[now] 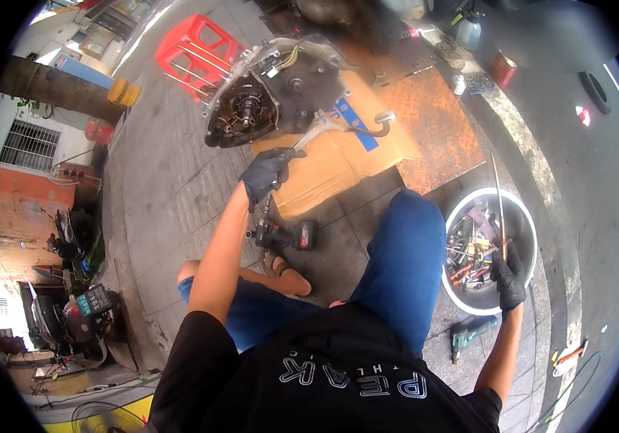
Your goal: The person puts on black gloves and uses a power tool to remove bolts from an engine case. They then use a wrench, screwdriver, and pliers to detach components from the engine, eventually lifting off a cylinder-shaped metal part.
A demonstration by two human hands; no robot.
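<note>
My left hand, in a black glove, is closed around the end of a silver metal pedal lever. The lever's curved arm reaches right above a flattened cardboard sheet. Just beyond stands an opened engine, its greasy round inner parts exposed. My right hand, also gloved in black, is closed on a long thin rod that points away from me; its lower end is partly hidden by the fingers. This hand is over the right side of a metal basin filled with assorted hand tools.
A black cordless power tool lies near my foot, and a green one below the basin. A red plastic stool stands behind the engine. A rusty metal plate borders the cardboard. A spray bottle and red can stand far right.
</note>
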